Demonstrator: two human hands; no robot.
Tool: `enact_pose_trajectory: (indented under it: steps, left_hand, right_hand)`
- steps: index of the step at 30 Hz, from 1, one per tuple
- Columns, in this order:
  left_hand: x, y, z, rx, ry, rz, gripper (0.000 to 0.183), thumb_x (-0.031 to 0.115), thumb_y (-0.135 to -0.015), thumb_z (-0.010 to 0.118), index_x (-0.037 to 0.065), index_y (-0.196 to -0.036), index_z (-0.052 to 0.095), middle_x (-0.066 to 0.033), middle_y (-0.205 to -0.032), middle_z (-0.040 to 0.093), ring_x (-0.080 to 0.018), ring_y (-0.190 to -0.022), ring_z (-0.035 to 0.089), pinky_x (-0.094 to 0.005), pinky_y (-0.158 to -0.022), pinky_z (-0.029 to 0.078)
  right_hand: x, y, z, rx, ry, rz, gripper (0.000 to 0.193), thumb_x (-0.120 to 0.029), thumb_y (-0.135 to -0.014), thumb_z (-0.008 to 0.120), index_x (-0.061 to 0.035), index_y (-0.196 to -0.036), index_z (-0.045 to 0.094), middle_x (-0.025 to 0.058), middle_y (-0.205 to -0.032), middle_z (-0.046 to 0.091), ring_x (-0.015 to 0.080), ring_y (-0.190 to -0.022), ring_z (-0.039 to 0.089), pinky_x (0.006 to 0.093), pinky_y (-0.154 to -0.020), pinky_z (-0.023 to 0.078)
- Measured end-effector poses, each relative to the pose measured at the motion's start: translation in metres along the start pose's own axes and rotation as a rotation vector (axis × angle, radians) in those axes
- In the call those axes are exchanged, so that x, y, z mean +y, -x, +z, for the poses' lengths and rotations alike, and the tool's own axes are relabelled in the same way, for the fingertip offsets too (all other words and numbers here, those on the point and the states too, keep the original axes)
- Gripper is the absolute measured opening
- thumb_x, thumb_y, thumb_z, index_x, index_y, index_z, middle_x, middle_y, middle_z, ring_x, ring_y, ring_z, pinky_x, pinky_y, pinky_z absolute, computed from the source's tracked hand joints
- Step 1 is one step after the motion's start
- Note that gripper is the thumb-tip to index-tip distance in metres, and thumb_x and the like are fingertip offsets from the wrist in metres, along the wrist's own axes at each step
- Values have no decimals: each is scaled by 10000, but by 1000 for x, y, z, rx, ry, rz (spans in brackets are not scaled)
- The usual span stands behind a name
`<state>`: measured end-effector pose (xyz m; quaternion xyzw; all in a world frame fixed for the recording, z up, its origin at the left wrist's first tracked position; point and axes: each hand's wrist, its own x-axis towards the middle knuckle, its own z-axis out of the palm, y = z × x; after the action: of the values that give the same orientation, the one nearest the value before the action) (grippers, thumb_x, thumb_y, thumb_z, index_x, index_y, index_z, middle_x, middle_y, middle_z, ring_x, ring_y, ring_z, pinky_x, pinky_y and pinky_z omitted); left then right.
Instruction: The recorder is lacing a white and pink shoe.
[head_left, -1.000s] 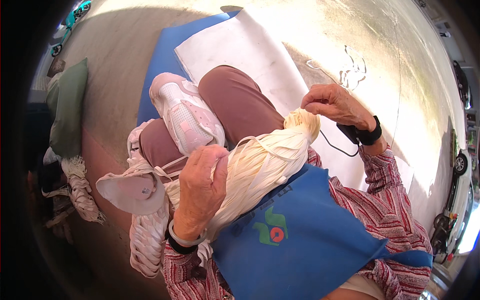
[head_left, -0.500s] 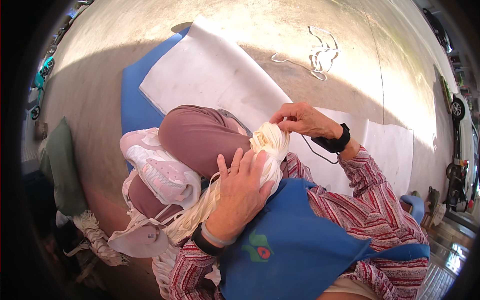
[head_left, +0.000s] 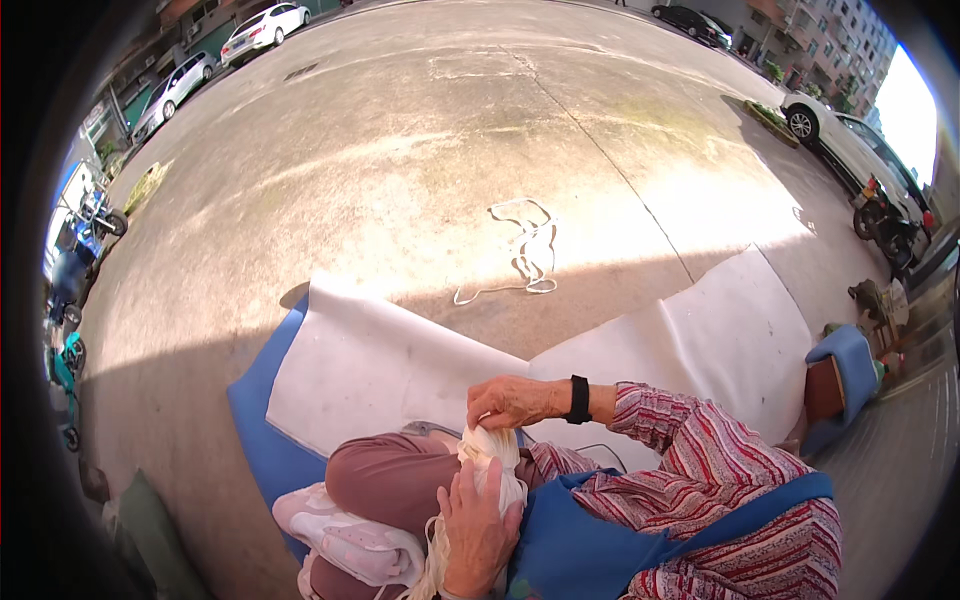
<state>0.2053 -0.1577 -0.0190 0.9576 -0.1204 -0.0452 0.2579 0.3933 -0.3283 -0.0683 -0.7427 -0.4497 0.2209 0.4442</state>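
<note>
A hank of cream-white flat cord, gathered into a thick looped end, lies in my lap beside my bent knee. My right hand is at its far, looped end, fingertips pinched together on the strands. The exact strand between those fingers is hidden. My left hand rests against the near left side of the hank with its fingers stretched out. Loose strands trail down past the left wrist. A blue apron covers my front, and a pink-and-white shoe is left of the knee.
A white sheet with a blue sheet under it spreads ahead of me; another white stretch lies to the right. Loose white cord lies on the concrete. A blue seat stands at right, a green sack at left.
The view has tilted up, so my hands and lap sit lower in the picture and parked cars show. My right hand still pinches the looped end; my left stays laid against the hank.
</note>
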Motion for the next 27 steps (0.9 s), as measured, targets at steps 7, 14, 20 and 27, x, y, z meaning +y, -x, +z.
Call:
enact_pose_trajectory:
  steps: [7,14,20,27]
  left_hand:
    - [-10,5,17,-15,-100,108,660,285,-790,736,163,-1386,479,-236,-1417,394,-427,-1275,441,-653,-1010,343]
    - [11,11,8,222,-331,256,447,291,-878,678,146,-1274,533,-160,-1164,566,-313,-1031,592,-526,-847,488]
    - [7,5,14,86,-115,286,604,252,-888,604,142,-1455,427,-231,-1468,403,-466,-1250,442,-562,-1025,365]
    - [-16,41,-48,643,279,-45,621,191,-887,707,-33,-1371,389,-239,-1415,430,-364,-1304,431,-436,-1036,423]
  right_hand:
    - [-10,11,6,363,-321,460,209,-119,-915,518,6,-1045,624,126,-875,632,224,-740,682,363,-648,550]
    - [55,6,-143,1166,-806,427,161,-61,-974,431,59,-1016,530,180,-878,616,317,-753,697,440,-664,634]
    - [7,75,-385,1636,-866,-230,91,-29,-925,493,-26,-898,580,78,-797,602,157,-535,547,258,-408,415]
    - [-171,-99,-85,77,-747,-119,93,-161,-979,538,-73,-961,562,-50,-751,496,13,-541,374,182,-439,314]
